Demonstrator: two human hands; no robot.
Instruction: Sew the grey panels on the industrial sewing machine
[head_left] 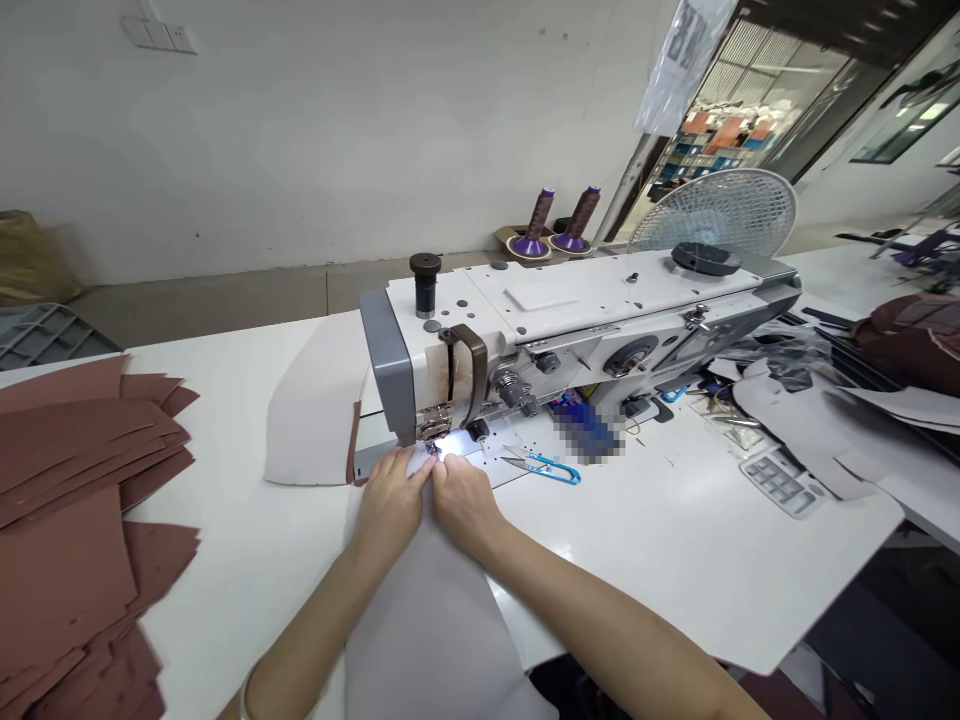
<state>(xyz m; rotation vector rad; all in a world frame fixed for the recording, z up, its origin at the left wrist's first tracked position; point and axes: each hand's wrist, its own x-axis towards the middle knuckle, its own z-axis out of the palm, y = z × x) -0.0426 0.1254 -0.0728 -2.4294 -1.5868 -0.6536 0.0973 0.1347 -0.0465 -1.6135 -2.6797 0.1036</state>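
A light grey material panel [431, 610] runs from under the sewing machine's [555, 310] needle area down over the table's front edge. My left hand [390, 500] lies on its left side, fingers flat and thumb apart, just in front of the lit presser foot [433, 448]. Close beside it, my right hand [465, 500] is closed, thumb and fingers pressed together on the panel. Its fingertips are partly hidden. Left of the needle lies another pale piece [311, 430] with a brown strip along its right edge.
Brown cut pieces [67, 480] are stacked at the left. Blue-handled thread snips [551, 467] lie right of the needle. A calculator [784, 482] and pale scraps [795, 410] are farther right. Behind the machine stand two thread cones [536, 225] and a fan [720, 215].
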